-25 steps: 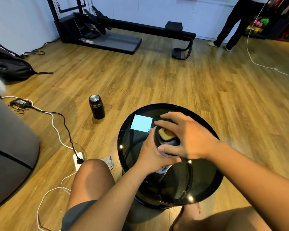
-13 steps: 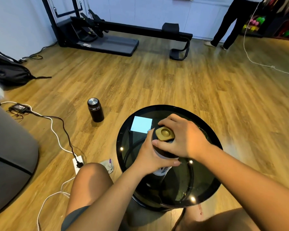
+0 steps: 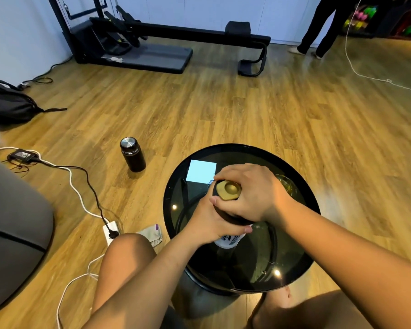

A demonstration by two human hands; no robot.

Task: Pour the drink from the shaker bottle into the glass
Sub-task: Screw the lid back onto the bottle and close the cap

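The shaker bottle [image 3: 228, 241] stands upright on the round black glass table [image 3: 301, 264]. It has a white printed body and a black lid with a tan cap [image 3: 229, 189]. My left hand [image 3: 208, 223] wraps around the bottle's body from the left. My right hand [image 3: 252, 193] grips the black lid from above and the right. The clear glass [image 3: 287, 187] stands on the table just behind my right hand, mostly hidden by it.
A pale blue square note [image 3: 201, 170] lies on the table's far left. A dark flask [image 3: 133, 154] stands on the wooden floor to the left. Cables and a power strip [image 3: 110, 230] run beside my left knee. A person's legs [image 3: 323, 27] stand far back.
My right hand has shifted around the lid, its fingers now lower over the rim, and the tan cap shows more. The bottle stays in place on the table.
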